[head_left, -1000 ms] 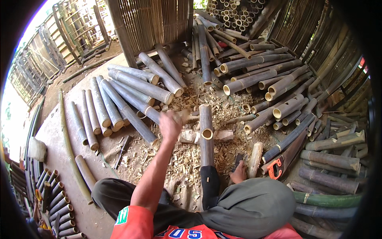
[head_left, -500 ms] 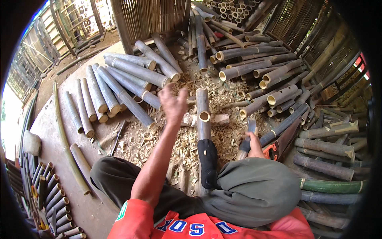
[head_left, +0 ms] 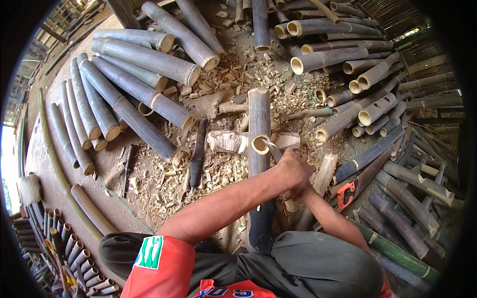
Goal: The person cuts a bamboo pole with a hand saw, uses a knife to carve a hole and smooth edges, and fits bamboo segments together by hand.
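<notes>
A bamboo length (head_left: 259, 111) runs away from me over a pale wood block (head_left: 227, 141), with a cut hole in its upper side. My left hand (head_left: 294, 166) and my right hand (head_left: 304, 190) are closed together just right of it. They grip a chisel-like tool (head_left: 272, 149), whose tip is at the hole's right edge. A pale end (head_left: 291, 204) shows below the hands; the middle is hidden by my fingers. My dark-socked foot (head_left: 260, 228) rests on the near part of the bamboo. A dark-handled knife (head_left: 197, 159) lies on the chips to the left.
Cut bamboo lengths (head_left: 149, 57) lie at the left, with more bamboo (head_left: 333, 59) piled at the far right. A thick pale stick (head_left: 325, 174) and an orange-handled saw (head_left: 346, 193) lie right of my hands. Wood chips (head_left: 164, 179) cover the ground.
My left hand has come from the far left across the bamboo to join my right. The tool has moved left, from beside my right knee to the hole. The view has tilted down.
</notes>
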Motion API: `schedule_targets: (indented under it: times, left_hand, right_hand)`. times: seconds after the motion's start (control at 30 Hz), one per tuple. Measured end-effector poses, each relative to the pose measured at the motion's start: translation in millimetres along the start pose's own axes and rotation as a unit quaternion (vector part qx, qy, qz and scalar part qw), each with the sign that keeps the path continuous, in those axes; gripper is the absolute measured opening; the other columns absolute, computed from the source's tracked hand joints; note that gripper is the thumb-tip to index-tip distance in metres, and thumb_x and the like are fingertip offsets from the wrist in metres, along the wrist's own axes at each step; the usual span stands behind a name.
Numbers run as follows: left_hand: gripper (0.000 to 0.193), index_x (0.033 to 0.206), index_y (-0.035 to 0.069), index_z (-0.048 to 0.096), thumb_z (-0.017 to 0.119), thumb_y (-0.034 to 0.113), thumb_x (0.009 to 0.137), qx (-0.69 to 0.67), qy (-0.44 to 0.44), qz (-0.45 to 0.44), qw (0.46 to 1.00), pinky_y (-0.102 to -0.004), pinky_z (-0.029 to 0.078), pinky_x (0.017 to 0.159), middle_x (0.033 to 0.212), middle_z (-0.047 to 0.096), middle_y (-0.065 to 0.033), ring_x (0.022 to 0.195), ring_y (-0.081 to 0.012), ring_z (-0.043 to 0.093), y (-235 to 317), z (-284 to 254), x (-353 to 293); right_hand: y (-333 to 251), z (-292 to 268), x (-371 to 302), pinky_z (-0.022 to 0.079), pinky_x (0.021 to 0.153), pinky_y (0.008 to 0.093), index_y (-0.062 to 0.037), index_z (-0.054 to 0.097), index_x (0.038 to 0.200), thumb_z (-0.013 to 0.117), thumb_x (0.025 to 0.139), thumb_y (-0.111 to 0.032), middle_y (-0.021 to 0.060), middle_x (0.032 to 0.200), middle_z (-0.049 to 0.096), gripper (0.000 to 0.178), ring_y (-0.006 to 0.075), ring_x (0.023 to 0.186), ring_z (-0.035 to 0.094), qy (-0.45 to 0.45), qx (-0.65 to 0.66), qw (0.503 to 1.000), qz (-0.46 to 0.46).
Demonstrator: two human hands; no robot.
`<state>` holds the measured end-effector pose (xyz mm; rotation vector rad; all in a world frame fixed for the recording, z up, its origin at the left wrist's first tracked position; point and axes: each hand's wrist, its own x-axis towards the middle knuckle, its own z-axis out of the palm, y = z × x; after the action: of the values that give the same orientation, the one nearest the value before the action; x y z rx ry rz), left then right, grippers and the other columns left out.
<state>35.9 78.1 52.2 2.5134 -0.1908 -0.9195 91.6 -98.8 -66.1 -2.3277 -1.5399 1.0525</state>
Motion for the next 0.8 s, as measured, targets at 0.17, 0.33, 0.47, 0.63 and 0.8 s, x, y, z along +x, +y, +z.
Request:
schedule_targets:
  times: [0.17, 0.33, 0.47, 0.63, 0.8]
  left_hand:
    - [0.108, 0.163, 0.025, 0.040, 0.089, 0.015, 0.067, -0.141, 0.072, 0.012, 0.987, -0.0505, 0.052, 0.107, 0.148, 0.055, -0.0205, 0.126, -0.0392, 0.067, -37, 15, 23]
    - [0.087, 0.154, 0.026, 0.054, 0.078, -0.001, 0.074, -0.305, 0.251, 0.061, 0.917, -0.0483, 0.055, 0.108, 0.156, 0.046, -0.0221, 0.130, -0.0437, 0.062, -69, 4, 9]
    - [0.080, 0.151, 0.021, 0.058, 0.079, -0.001, 0.077, -0.381, 0.458, 0.046, 0.802, -0.0476, 0.055, 0.108, 0.158, 0.043, -0.0249, 0.134, -0.0443, 0.059, -75, 13, 13]
    - [0.081, 0.155, 0.018, 0.053, 0.085, 0.010, 0.082, -0.429, 0.610, -0.056, 0.663, -0.0528, 0.052, 0.111, 0.155, 0.038, -0.0320, 0.133, -0.0497, 0.056, -75, 23, 16]
    - [0.101, 0.164, -0.001, 0.020, 0.080, -0.001, 0.082, -0.388, 0.709, -0.166, 0.565, -0.0543, 0.050, 0.114, 0.149, 0.033, -0.0280, 0.136, -0.0432, 0.048, -68, 32, 16]
  right_hand:
    - [15, -9, 43, 0.044, 0.114, 0.0337, -0.0134, 0.049, 0.146, 0.074, 0.092, -0.030, 0.0075, 0.143, 0.058, 0.062, 0.0219, 0.133, 0.054, -0.065, 0.302, 0.915, 0.260]
    - [-13, -85, 78, 0.045, 0.113, 0.0357, -0.0144, 0.052, 0.149, 0.063, 0.099, -0.023, 0.0090, 0.145, 0.060, 0.052, 0.0235, 0.132, 0.058, -0.137, 0.095, 0.978, 0.122]
    - [-32, -152, 111, 0.048, 0.110, 0.0406, -0.0100, 0.062, 0.142, 0.069, 0.091, -0.024, 0.0142, 0.142, 0.063, 0.053, 0.0286, 0.130, 0.061, -0.170, -0.161, 0.972, -0.034]
    - [-81, -182, 157, 0.057, 0.084, 0.0466, -0.0031, 0.074, 0.101, 0.085, 0.067, -0.021, 0.0159, 0.099, 0.070, 0.040, 0.0300, 0.091, 0.069, -0.103, -0.289, 0.927, -0.217]
    - [-104, -158, 201, 0.053, 0.063, 0.0307, -0.0116, 0.074, 0.090, 0.074, 0.092, -0.020, 0.0037, 0.077, 0.066, 0.009, 0.0174, 0.068, 0.061, -0.106, -0.489, 0.806, -0.316]
